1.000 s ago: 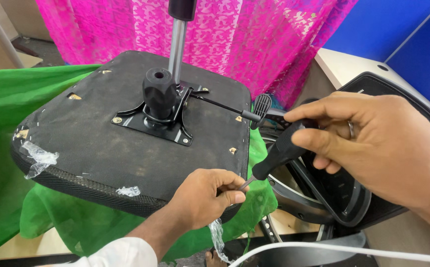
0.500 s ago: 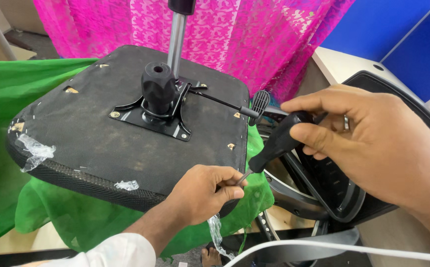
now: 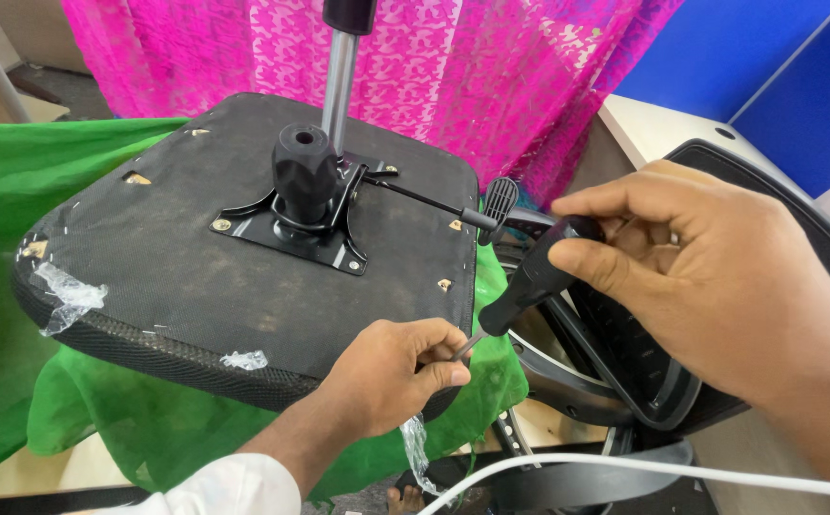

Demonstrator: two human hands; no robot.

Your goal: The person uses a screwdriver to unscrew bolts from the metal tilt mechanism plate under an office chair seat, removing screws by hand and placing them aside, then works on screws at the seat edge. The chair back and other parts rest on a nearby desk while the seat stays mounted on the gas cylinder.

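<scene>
An upturned black office chair seat [image 3: 176, 277] lies on green cloth, its black metal mechanism plate [image 3: 291, 224] and knob facing up, with a lever [image 3: 499, 200] sticking out to the right. My right hand [image 3: 711, 277] grips the black handle of a screwdriver [image 3: 529, 281], whose shaft angles down-left to the seat's near right edge. My left hand [image 3: 391, 372] pinches the shaft tip there, fingers curled against the seat's rim. The tip itself is hidden by my fingers.
A pink patterned cloth [image 3: 472, 67] hangs behind, with a chrome post [image 3: 339, 72] in front of it. A black chair back and armrest [image 3: 644, 381] lie at the right. Green cloth [image 3: 14, 229] covers the support. A white cable [image 3: 625, 469] crosses the bottom.
The view has shifted slightly; both hands keep the same hold on the screwdriver at the seat's edge, with my right hand turned a little on the handle.
</scene>
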